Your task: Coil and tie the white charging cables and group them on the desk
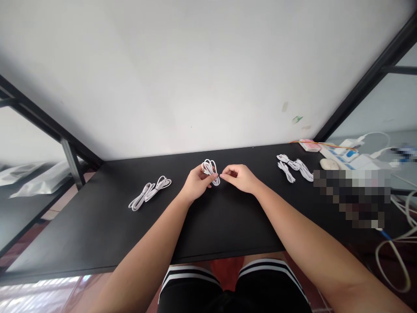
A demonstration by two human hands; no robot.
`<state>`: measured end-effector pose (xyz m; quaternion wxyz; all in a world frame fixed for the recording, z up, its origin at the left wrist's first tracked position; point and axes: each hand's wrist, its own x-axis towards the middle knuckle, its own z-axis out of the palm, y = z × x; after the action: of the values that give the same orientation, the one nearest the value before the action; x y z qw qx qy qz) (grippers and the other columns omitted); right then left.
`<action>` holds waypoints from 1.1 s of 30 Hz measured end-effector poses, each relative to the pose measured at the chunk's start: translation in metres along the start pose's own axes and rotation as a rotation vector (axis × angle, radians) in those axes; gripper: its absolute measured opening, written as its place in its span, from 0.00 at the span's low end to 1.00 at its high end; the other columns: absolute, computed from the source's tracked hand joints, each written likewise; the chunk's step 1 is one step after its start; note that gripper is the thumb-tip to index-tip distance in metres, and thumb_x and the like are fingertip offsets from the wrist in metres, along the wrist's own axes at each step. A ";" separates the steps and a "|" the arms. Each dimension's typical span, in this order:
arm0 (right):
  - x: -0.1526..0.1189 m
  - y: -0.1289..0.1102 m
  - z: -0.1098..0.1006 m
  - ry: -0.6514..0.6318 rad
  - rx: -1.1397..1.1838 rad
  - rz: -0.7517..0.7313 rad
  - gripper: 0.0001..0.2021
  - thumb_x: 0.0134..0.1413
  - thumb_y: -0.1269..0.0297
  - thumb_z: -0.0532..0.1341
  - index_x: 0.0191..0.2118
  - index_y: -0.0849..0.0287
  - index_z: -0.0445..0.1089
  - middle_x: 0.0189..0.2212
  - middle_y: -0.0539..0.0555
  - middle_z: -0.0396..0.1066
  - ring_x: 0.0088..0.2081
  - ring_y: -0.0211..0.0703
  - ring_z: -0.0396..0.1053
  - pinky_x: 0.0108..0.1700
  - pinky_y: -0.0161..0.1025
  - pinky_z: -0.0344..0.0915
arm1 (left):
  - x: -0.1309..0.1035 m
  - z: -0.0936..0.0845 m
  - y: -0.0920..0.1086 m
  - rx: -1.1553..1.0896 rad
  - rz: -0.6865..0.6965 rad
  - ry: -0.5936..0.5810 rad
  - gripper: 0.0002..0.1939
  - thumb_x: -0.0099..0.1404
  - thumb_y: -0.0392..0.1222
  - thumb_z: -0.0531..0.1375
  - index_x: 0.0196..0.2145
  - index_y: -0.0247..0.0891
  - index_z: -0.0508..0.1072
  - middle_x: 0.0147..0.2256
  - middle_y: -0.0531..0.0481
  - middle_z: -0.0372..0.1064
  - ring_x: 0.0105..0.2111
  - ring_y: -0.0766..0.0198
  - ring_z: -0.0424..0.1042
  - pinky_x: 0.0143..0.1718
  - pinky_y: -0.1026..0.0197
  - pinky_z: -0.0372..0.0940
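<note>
A coiled white cable (208, 166) is in my left hand (196, 181), pinched between thumb and fingers above the middle of the black table. Just right of the coil is my right hand (239, 177), its thumb and fingertips pinched together close to the cable. Whatever lies between those fingertips is too small to make out. To the left on the table lie bundled white cables (142, 196), two coils touching each other. Several more tied white cables (291, 164) rest on the table to the right.
The black table (107, 230) meets a white wall (182, 78) at the back. At the right stand a white power strip (340, 157) with plugs, a white computer mouse (329, 164), a pink-and-white box (310, 145) and a blurred-out area. Black metal frame posts (73, 161) flank both sides.
</note>
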<state>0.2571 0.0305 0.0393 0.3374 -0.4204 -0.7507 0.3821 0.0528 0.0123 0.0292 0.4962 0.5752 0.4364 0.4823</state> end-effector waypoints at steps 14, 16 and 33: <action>-0.002 0.003 0.002 -0.147 -0.139 -0.012 0.07 0.53 0.60 0.64 0.29 0.57 0.73 0.24 0.49 0.71 0.25 0.37 0.65 0.31 0.36 0.62 | 0.003 -0.001 0.003 -0.056 -0.041 0.207 0.22 0.61 0.56 0.65 0.40 0.33 0.73 0.36 0.44 0.78 0.34 0.62 0.77 0.35 0.61 0.70; -0.002 0.004 0.001 -0.139 -0.160 -0.004 0.07 0.53 0.60 0.64 0.28 0.57 0.72 0.24 0.49 0.71 0.25 0.37 0.66 0.31 0.36 0.62 | 0.004 -0.002 0.003 -0.049 -0.023 0.231 0.22 0.61 0.57 0.64 0.39 0.32 0.73 0.35 0.43 0.78 0.33 0.62 0.77 0.33 0.63 0.68; 0.005 0.015 -0.003 0.206 -0.206 -0.039 0.08 0.56 0.58 0.63 0.37 0.55 0.76 0.36 0.54 0.72 0.32 0.40 0.69 0.38 0.41 0.67 | 0.002 0.000 0.008 -0.076 -0.125 0.175 0.22 0.65 0.63 0.57 0.37 0.38 0.68 0.21 0.57 0.62 0.13 0.74 0.55 0.15 0.67 0.49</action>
<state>0.2628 0.0416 0.0286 0.3751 -0.4753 -0.7552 0.2513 0.0536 0.0133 0.0370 0.5066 0.4831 0.4945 0.5152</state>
